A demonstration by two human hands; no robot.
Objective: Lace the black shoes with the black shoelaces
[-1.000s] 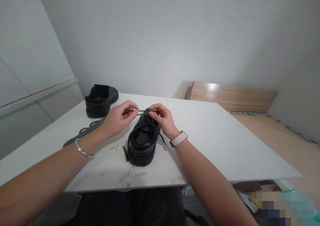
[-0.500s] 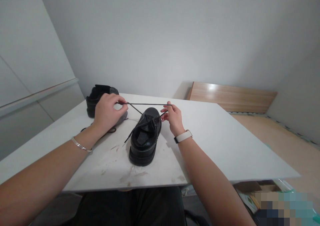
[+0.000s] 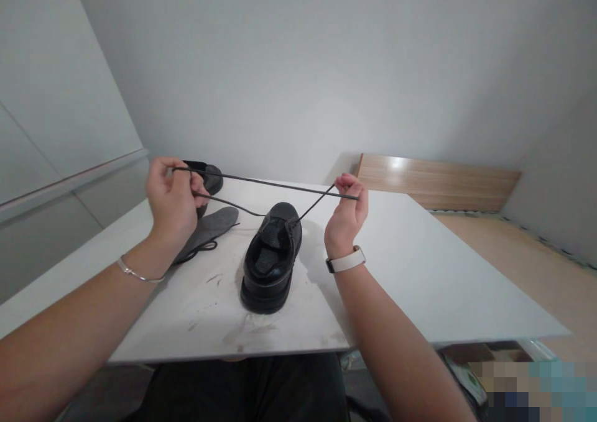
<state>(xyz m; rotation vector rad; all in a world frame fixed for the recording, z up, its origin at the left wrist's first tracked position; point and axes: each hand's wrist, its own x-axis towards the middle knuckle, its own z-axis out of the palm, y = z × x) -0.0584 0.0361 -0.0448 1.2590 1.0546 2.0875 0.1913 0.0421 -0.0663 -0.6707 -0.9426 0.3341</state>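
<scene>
while tight in left fingers (image 3: 183, 178) and right fingers (image 3: 349, 204), lace (image 3: 261, 181) taut between them, shoe (image 3: 267, 282) below

Two black low shoes with thick soles (image 3: 267, 285) are counted. One flat grey insole (image 3: 220, 222), two thin dark laces (image 3: 275, 184), one white flat table (image 3: 396, 273), one thin silver bracelet (image 3: 137, 276), one pale wristband (image 3: 349, 260) are also seen.

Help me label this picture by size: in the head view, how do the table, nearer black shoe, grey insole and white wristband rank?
1. Table
2. Nearer black shoe
3. Grey insole, partly hidden
4. White wristband
</scene>
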